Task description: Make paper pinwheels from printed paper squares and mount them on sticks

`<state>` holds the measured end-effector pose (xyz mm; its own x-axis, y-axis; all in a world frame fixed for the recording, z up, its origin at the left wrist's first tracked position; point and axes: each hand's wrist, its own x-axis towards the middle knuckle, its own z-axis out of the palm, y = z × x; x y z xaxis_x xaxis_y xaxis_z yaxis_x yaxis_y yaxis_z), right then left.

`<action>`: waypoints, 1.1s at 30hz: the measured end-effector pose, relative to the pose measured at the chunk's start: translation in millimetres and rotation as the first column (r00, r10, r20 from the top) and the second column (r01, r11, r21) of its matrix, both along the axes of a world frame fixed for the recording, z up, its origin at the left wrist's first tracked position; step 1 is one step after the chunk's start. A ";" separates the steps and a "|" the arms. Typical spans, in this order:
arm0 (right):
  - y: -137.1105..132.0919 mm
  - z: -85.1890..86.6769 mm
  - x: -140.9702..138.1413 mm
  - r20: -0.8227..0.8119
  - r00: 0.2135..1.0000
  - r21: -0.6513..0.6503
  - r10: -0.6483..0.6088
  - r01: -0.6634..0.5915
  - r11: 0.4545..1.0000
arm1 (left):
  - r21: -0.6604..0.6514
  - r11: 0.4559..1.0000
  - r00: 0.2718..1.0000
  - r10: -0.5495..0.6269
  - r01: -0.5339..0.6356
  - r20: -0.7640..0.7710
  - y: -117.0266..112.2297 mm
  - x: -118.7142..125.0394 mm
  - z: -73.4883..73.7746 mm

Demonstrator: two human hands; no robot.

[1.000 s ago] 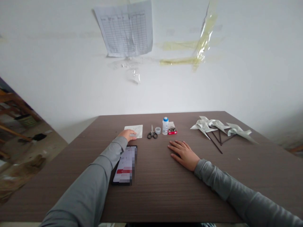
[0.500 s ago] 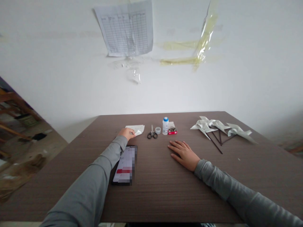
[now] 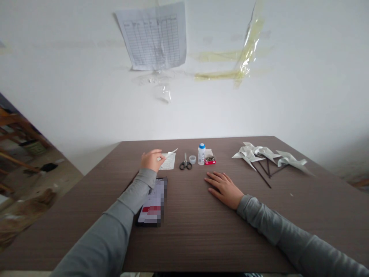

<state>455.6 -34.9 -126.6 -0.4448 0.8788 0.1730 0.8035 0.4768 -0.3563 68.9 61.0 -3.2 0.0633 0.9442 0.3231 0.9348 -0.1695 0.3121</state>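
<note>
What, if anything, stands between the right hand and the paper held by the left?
Only the scissors, flat on the table, lie roughly between the right hand and the paper pinched in the left hand. The bottle stands farther back, off that path.

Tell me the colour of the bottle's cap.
The cap is blue, as the head view shows.

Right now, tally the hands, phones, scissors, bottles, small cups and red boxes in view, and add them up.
Hands: 2 (left hand, pinching paper; right hand, palm down)
Phones: 1 phone
Scissors: 1 pair of scissors
Bottles: 1 blue-capped bottle
Small cups: 1 small cup
Red boxes: 1 red box
Total: 7
</note>
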 end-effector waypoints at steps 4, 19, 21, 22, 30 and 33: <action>-0.3 0.7 1.1 -0.029 1.000 -0.003 0.009 -0.009 1.000 | 0.005 0.999 0.999 -0.047 0.047 -0.011 -38.2 24.7 1.2; -8.5 -12.0 19.2 -0.305 0.938 0.166 0.164 -0.117 0.979 | -0.331 0.858 0.919 -0.384 0.392 0.091 -109.8 104.4 -89.2; -11.3 -13.0 18.5 -0.289 0.942 0.155 0.171 -0.130 0.979 | -0.273 0.856 0.898 -0.428 0.439 0.102 -110.7 104.5 -100.6; -12.3 -13.1 18.3 -0.282 0.944 0.150 0.173 -0.135 0.979 | -0.241 0.858 0.891 -0.442 0.454 0.105 -110.7 103.5 -106.0; -21.0 -2.0 14.3 -0.206 0.965 0.202 0.161 -0.119 0.972 | -0.158 0.863 0.874 -0.486 0.480 -0.001 -108.0 97.4 -142.6; -25.6 -0.8 7.6 -0.156 0.971 0.210 0.181 -0.147 0.967 | -0.167 0.838 0.844 -0.534 0.520 -0.049 -111.6 96.8 -146.7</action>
